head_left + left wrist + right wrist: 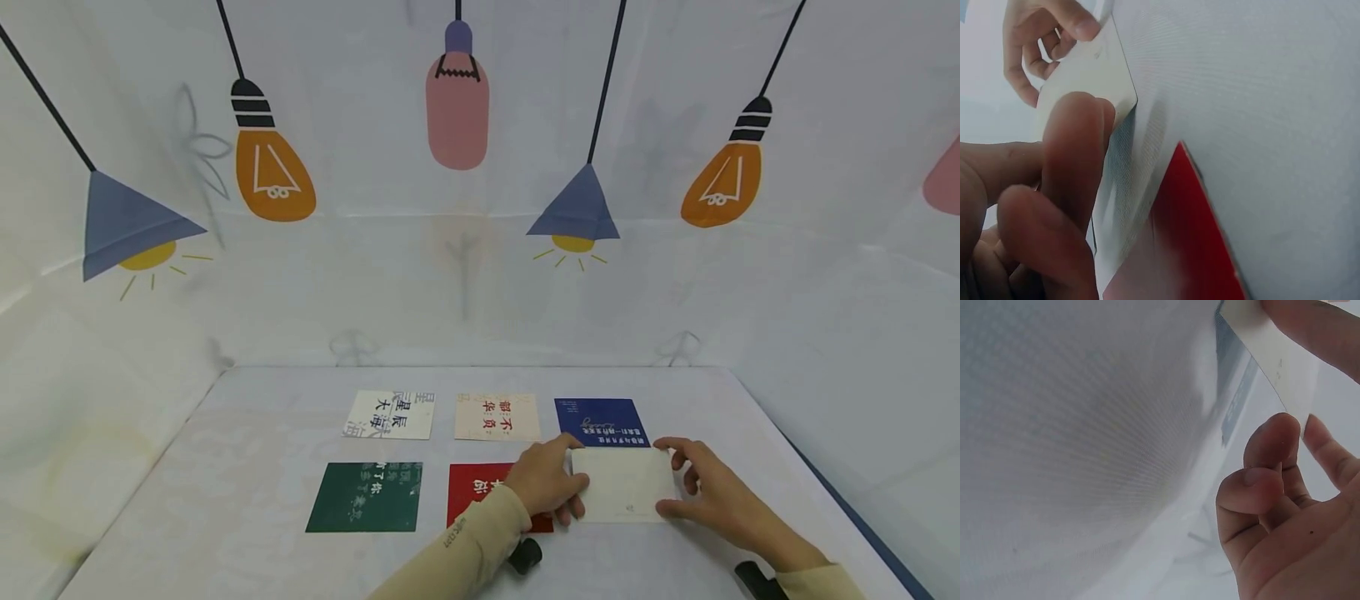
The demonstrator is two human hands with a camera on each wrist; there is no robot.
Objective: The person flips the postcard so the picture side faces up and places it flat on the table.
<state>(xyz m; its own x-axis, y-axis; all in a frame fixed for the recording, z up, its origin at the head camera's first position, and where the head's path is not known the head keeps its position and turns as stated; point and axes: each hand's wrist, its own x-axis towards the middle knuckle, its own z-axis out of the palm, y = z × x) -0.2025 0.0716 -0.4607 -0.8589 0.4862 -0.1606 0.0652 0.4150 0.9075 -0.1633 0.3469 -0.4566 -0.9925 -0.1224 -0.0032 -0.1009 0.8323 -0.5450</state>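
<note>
A blank cream card [626,487] with a tiny mark near its lower edge is held between both hands, slightly raised off the white tabletop. My left hand [546,479] pinches its left side, reaching over a red card [467,492] that the hand and sleeve partly cover. At the opposite side, my right hand [705,487] grips the card between thumb and fingers. Just beyond it lies a dark blue card [600,421] with white writing. In the left wrist view, the cream card [1094,75] tilts above the cloth, and the red card [1175,231] lies closer to the camera.
A green card [366,500] lies at the left of the front row. Behind it are a white card [390,425] with black characters and a beige card [497,417] with red characters. A white cloth wall printed with lamps [457,108] closes off the table's far side.
</note>
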